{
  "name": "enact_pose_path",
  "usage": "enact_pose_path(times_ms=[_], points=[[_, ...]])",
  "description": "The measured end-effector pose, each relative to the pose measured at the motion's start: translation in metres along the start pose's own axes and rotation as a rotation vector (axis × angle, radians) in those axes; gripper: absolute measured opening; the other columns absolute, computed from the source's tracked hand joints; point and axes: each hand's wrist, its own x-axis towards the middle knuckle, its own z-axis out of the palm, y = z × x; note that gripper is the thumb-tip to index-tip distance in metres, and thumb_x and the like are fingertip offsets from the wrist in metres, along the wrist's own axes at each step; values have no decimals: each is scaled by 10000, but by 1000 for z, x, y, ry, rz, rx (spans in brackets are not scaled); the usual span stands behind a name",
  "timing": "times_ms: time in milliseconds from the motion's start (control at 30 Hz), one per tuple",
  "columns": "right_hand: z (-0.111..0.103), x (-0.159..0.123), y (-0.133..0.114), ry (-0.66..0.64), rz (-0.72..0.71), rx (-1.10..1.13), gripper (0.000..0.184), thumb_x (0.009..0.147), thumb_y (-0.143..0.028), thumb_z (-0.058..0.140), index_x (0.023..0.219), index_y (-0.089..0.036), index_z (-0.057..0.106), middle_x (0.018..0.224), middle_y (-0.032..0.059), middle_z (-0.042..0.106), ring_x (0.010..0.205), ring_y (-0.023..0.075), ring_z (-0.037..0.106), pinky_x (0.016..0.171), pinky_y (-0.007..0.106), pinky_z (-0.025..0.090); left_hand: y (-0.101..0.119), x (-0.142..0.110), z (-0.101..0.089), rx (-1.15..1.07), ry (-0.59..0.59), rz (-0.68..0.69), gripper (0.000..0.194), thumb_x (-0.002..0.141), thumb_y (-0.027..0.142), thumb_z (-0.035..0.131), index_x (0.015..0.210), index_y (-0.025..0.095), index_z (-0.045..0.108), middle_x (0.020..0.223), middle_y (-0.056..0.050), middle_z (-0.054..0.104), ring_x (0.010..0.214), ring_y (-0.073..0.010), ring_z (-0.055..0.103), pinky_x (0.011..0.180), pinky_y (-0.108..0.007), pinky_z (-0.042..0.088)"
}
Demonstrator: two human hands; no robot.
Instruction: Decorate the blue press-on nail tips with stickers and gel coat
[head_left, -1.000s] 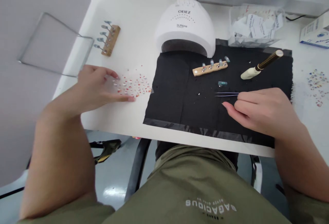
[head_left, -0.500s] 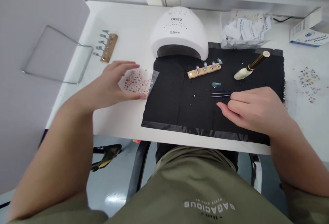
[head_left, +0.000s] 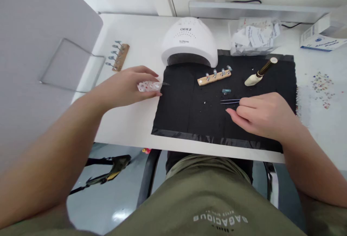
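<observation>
My left hand is closed on a clear sticker sheet dotted with small red and white decals, lifted off the white table at the left edge of the black mat. On the mat my right hand rests, fingers curled round thin dark tweezers whose tips point left. Just beyond the tips lies a small teal nail tip. A wooden strip holding several nail tips sits farther back on the mat.
A white nail lamp stands at the mat's back edge. A gold-handled tool lies at the mat's right. A second wooden strip lies left, by a wire stand. A clear tub, a box and loose decals sit right.
My left hand picked the sticker sheet up from the table and carried it right, toward the mat's edge, turning it nearly edge-on. My right hand has stayed on the tweezers.
</observation>
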Motion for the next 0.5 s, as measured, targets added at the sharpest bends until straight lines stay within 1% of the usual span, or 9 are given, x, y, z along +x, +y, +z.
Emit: enact_pose_path(times_ms=[33,67,133,167,233,267,333,400,500], points=[[1,0,0,10,26,11,517,1101,-270,657,597,-216,557,566,-38,548,504,105,474,490,324,313,11,-3,-2,-24,71,39,674,1053,838,609,1243,235,842,1425,-107,787,1027,-268,735,1089,-526,651],[2,1,-1,17,64,32,510,1110,-286,652,610,-212,582,580,-29,579,509,108,494,486,328,313,25,-7,-3,-36,167,67,604,1106,764,585,1280,235,817,1405,-104,796,1117,-284,748,1142,-520,629],[6,2,-2,21,158,138,468,1136,-337,632,692,-196,683,673,3,697,563,121,594,501,324,360,58,-13,-5,-51,265,191,438,1140,605,638,1316,231,785,1379,-92,813,1208,-287,770,1179,-493,619],[8,3,-4,18,203,235,433,1148,-379,626,782,-185,750,767,27,772,622,134,664,532,315,421,76,-14,-4,-53,244,234,362,1151,508,653,1351,231,769,1424,-85,801,1263,-285,772,1172,-470,633],[13,4,-8,35,284,491,394,1146,-493,642,1018,-176,839,970,70,863,777,170,780,652,312,563,112,-13,2,-12,177,320,337,1108,411,698,1379,220,761,1459,-88,792,1237,-291,801,1043,-429,687],[16,4,-11,66,324,630,410,1124,-555,669,1114,-187,851,1037,77,881,845,187,812,730,322,619,128,-11,7,47,184,364,350,1085,374,705,1392,216,759,1476,-100,787,1203,-297,818,960,-408,700],[20,6,-17,159,414,859,443,1049,-644,754,1181,-234,859,1079,60,897,946,218,845,860,360,678,154,-2,18,164,266,375,405,1054,240,677,1454,210,730,1567,-139,737,1240,-316,820,889,-387,705],[24,8,-22,254,533,980,371,996,-614,840,1164,-286,872,1094,31,907,1006,237,855,953,404,697,171,8,30,196,349,417,490,1022,135,644,1505,200,685,1630,-166,694,1367,-353,777,922,-407,718],[24,10,-22,362,683,990,146,1001,-435,868,1093,-326,896,1081,6,906,1007,233,851,987,442,706,182,21,41,116,421,481,490,1044,101,625,1526,190,644,1681,-189,652,1501,-372,698,1053,-470,714]])
